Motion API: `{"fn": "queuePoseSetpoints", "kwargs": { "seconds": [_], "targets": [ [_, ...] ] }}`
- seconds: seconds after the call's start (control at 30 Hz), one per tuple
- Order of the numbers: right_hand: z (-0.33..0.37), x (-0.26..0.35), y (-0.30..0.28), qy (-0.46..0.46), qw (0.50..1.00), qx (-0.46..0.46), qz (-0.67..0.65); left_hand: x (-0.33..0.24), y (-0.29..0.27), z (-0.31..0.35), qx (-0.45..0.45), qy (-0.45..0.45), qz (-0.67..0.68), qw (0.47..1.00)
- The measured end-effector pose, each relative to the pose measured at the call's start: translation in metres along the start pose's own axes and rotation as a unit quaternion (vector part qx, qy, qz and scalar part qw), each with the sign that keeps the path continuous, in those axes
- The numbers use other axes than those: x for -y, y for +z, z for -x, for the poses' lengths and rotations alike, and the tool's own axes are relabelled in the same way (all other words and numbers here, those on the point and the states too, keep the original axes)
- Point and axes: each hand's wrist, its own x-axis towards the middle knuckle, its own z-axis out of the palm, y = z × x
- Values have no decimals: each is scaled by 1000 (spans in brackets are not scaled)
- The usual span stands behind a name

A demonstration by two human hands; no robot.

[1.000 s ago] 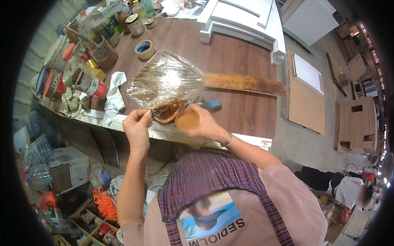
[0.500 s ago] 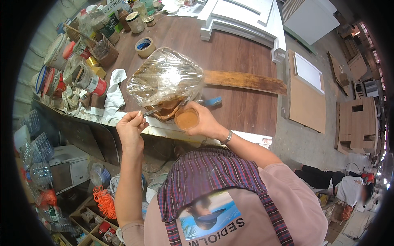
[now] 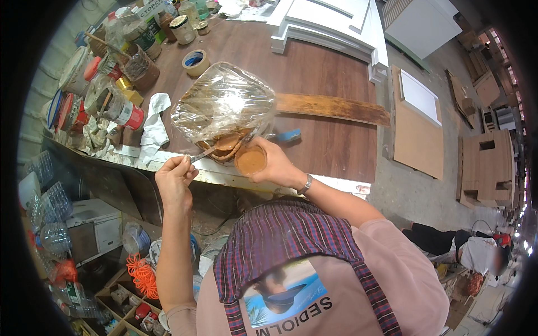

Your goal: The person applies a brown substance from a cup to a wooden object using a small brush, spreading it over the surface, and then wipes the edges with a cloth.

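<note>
Brown workbench [image 3: 330, 154], near edge: left hand [image 3: 175, 178] pinches a thin tool [image 3: 203, 154] at a plastic-covered container [image 3: 216, 106]. Right hand's [image 3: 276, 166] fingers grip a cup [image 3: 250, 161] just right, perhaps against drips.

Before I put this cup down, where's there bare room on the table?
Brown tabletop is bare right of the blue object, below the stained wooden strip, and again between that strip and the white panelled piece. It's crowded left of the plastic-wrapped container: white rag, jars, red can.
</note>
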Motion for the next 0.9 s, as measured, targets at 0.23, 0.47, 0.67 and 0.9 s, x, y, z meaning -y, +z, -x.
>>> {"fn": "queuePoseSetpoints", "kwargs": {
  "seconds": [0.23, 0.47, 0.67, 0.9],
  "targets": [
    [0, 8, 1, 19, 1000, 1, -25, 1, -3, 6, 2, 6, 10, 1000],
    [-1, 1, 1, -1, 1000, -6, -15, 0, 1, 28, 34, 52, 1, 998],
    [2, 3, 2, 22, 999, 3, -38, -12, 21, 69, 37, 278, -233, 931],
    [2, -5, 6, -26, 997, -40, -54, -46, 47, 103, 73, 586, -445, 673]
  ]
}}
